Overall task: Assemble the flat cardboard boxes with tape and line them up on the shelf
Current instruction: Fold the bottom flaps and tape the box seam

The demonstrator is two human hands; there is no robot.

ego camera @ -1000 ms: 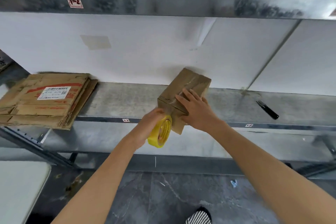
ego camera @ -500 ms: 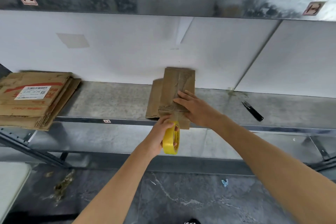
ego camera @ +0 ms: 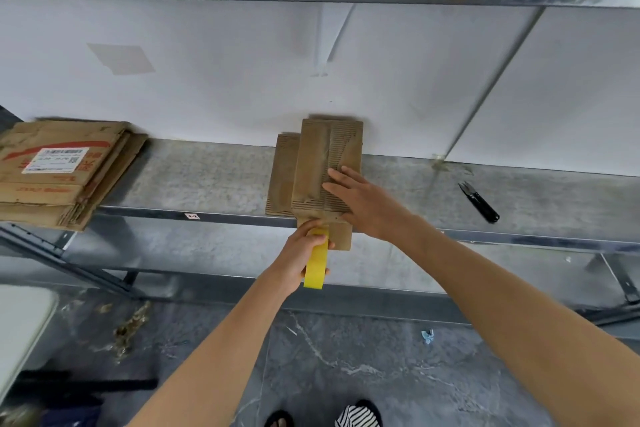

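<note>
Currently: cardboard box (ego camera: pixel 322 163), on shelf (ego camera: pixel 207 177), near end overhanging the front lip; a second ago skewed, now square to the wall. Right hand (ego camera: pixel 367 208): fingers straight, pressing the box top. Left hand (ego camera: pixel 298 256): curled round yellow tape roll (ego camera: pixel 316 270) at the box's near end. Judged: seam taping under way. Flat cardboard stack (ego camera: pixel 59 170): well left of the box.

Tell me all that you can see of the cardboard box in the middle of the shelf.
The cardboard box is brown and ribbed, with a worn look. It lies on the metal shelf, its far end at the white wall, its near end past the shelf's front edge. A lower panel shows at its left side. The right hand rests flat on it, fingers straight; the left hand, gripping a yellow tape roll, touches its near end.
</note>
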